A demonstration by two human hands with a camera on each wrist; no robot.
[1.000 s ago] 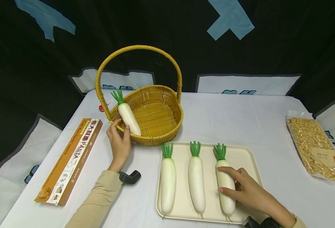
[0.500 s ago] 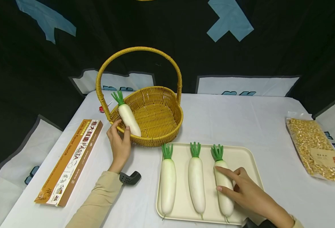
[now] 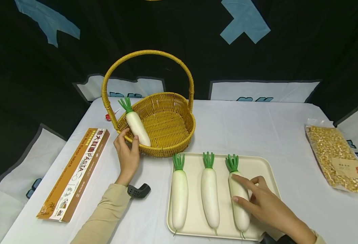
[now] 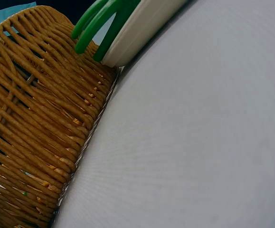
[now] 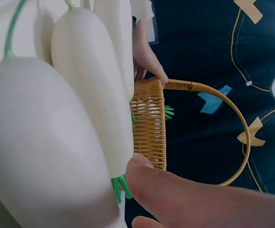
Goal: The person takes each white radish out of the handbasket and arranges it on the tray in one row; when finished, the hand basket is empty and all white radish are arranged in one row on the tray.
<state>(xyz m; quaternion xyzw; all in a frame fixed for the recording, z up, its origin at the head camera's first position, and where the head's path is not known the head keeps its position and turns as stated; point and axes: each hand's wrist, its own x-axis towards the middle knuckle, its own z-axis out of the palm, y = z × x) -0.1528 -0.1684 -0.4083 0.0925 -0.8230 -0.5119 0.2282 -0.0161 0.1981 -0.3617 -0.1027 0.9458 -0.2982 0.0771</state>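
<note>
Left hand (image 3: pixel 128 157) grips one basket (image 3: pixel 168 125) holding one radish (image 3: pixel 138 128); right hand (image 3: pixel 265 205), fingers loosely parted, overlies one of three more radishes (image 3: pixel 238 190).

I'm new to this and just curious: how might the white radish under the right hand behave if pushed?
The white radish would likely roll sideways, as its body is long and rounded. The tray has a raised edge that might stop it. Its smooth surface could feel slightly slippery to the right hand.

Head camera looks forward and down — wrist cameras, closer in, share its basket (image 3: pixel 166 151)
</note>
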